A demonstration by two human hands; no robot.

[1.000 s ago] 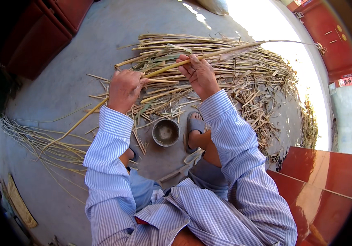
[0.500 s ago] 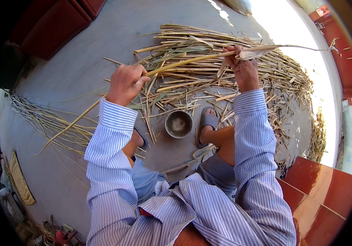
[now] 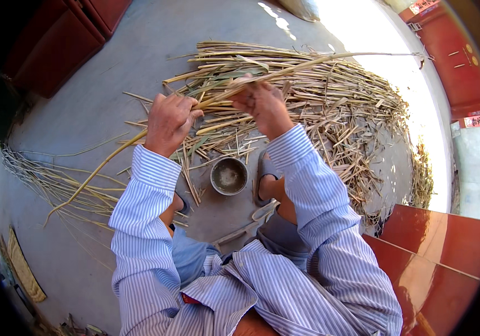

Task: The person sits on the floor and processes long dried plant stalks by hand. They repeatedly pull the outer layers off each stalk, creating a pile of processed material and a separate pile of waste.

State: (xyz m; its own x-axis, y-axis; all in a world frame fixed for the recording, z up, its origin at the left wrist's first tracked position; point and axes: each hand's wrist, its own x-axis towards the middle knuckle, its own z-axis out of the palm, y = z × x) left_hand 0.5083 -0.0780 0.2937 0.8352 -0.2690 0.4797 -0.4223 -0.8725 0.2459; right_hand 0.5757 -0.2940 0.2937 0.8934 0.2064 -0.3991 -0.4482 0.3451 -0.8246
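A long, yellowish dry plant stalk (image 3: 105,162) crosses in front of me, its thin lower end curving down to the left and its tip reaching far right. My left hand (image 3: 170,123) is closed around it near its middle. Just to the right, my right hand (image 3: 265,106) is on the same stalk, its fingers partly smeared by motion but pinched around it. Pale, papery leaf matter shows by those fingers. Beneath the hands lies a big pile of cut stalks (image 3: 307,84) with loose dry leaves (image 3: 357,162).
A metal bowl (image 3: 229,176) with murky liquid stands between my sandalled feet. Thinner stalks (image 3: 77,187) lie bundled at left. Red tiles (image 3: 419,235) are at lower right, dark red furniture (image 3: 61,50) at upper left, a woven mat (image 3: 24,266) at lower left.
My right hand has slid left along the stalk, from the leafy part near its tip to close beside my left hand. The left hand keeps its hold; the view has shifted slightly.
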